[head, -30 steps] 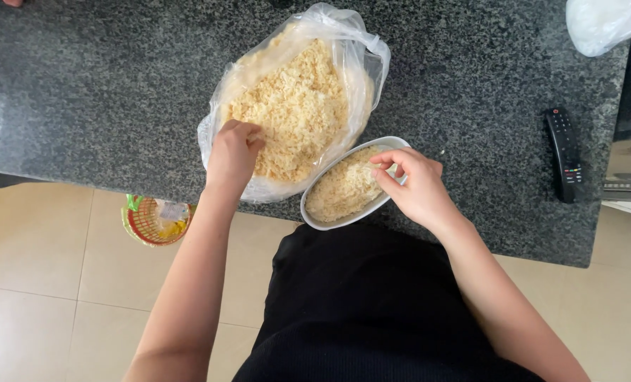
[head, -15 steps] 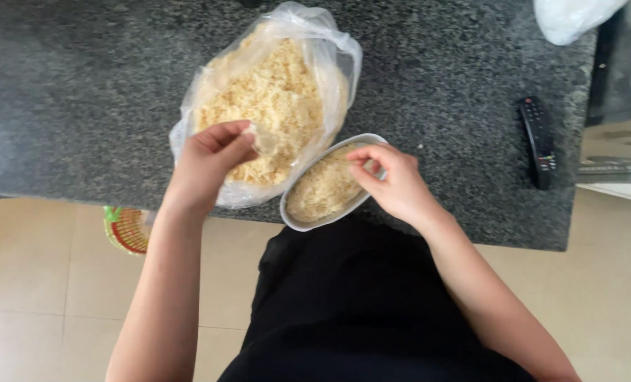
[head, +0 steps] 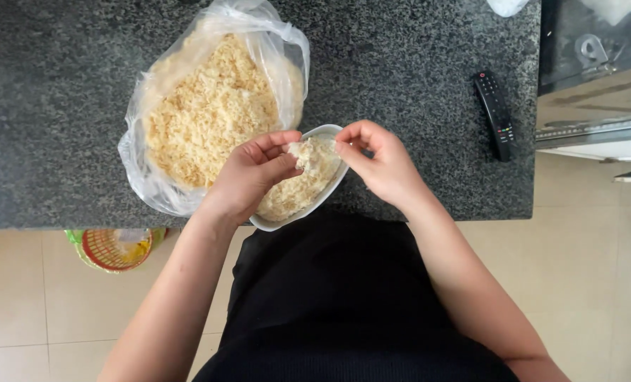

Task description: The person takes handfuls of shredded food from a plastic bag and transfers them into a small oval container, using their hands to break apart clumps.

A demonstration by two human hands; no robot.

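Observation:
A clear plastic bag [head: 209,113] full of pale yellow crumbs lies open on the dark granite counter [head: 61,106]. Beside it, at the counter's near edge, stands an oval white dish [head: 314,201] holding more crumbs. My left hand [head: 252,173] is over the dish and pinches a pale, crumb-coated piece [head: 307,154] between thumb and fingers. My right hand [head: 378,161] meets it from the right, fingertips curled on the same piece above the dish rim.
A black remote control [head: 494,113] lies on the counter to the right. A metal-framed surface [head: 598,71] adjoins the counter's right end. Below the counter on the tiled floor [head: 18,304] sits a small red and green basket [head: 116,247].
My left hand has left the bag of crumbs and come over the dish, where both hands now hold a coated piece. The view has shifted slightly.

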